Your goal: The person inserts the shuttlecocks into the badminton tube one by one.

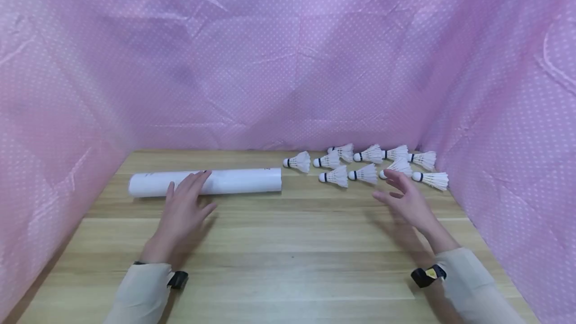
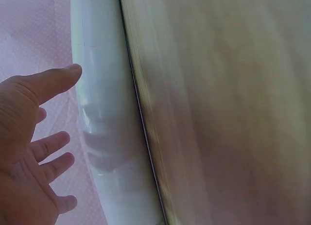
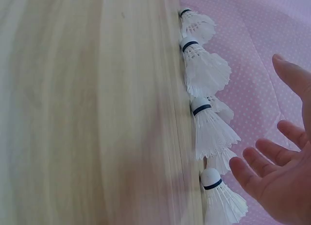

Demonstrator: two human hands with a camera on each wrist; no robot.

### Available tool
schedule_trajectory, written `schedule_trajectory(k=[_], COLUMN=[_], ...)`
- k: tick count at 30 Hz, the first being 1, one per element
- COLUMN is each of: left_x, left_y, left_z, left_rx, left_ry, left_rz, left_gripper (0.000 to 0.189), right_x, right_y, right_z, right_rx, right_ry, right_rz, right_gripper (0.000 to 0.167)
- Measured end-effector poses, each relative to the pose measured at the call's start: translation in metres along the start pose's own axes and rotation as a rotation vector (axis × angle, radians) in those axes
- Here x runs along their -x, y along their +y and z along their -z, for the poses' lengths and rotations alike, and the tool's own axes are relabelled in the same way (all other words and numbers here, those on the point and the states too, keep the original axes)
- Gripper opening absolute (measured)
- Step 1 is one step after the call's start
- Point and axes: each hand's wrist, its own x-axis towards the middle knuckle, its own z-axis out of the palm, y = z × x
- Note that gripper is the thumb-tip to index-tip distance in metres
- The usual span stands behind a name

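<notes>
A long white tube [image 1: 245, 181] lies sideways on the wooden table at the left. My left hand [image 1: 183, 209] hovers over its near side with fingers spread; in the left wrist view a gap shows between the fingers [image 2: 53, 142] and the tube [image 2: 109, 113]. At the right, several white shuttlecocks [image 1: 335, 176] with dark bands lie in two loose rows, corks pointing left. My right hand [image 1: 407, 201] is held above the table just in front of them, fingers loosely bent and holding nothing. Its fingertips overlap one shuttlecock [image 1: 398, 166] in the head view.
Pink dotted cloth [image 1: 288, 64] hangs behind the table and along both sides. The shuttlecocks' back row lies close to the cloth. Bare wooden tabletop [image 1: 292, 254] stretches between my arms. A black band with a small device [image 1: 427, 275] is on my right wrist.
</notes>
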Motion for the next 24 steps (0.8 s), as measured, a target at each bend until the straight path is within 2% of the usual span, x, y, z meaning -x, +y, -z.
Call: schedule_trajectory(k=[6,9,14,24], left_x=[-0.016,-0.021,-0.024,-0.034], left_y=[0.002,-0.001,-0.006,-0.003], left_z=[-0.006,-0.006,-0.005,-0.011], left_rx=[-0.024,-0.037,-0.031,-0.013], left_ry=[-0.062,-0.093,-0.143,-0.174], left_rz=[-0.018,-0.035,-0.022,-0.015], left_gripper=[0.084,0.085,0.086,0.081], right_x=[-0.008,-0.014,-0.022,-0.027], right_y=[0.000,0.002,0.003,0.009], right_z=[-0.004,-0.009,-0.019,-0.030], right_rx=[-0.048,-0.063,-0.068,-0.087], right_ry=[-0.009,-0.026,-0.039,-0.059], right_rz=[0.006,0.014,0.043,0.051], right_gripper=[0.078,0.079,0.077,0.074])
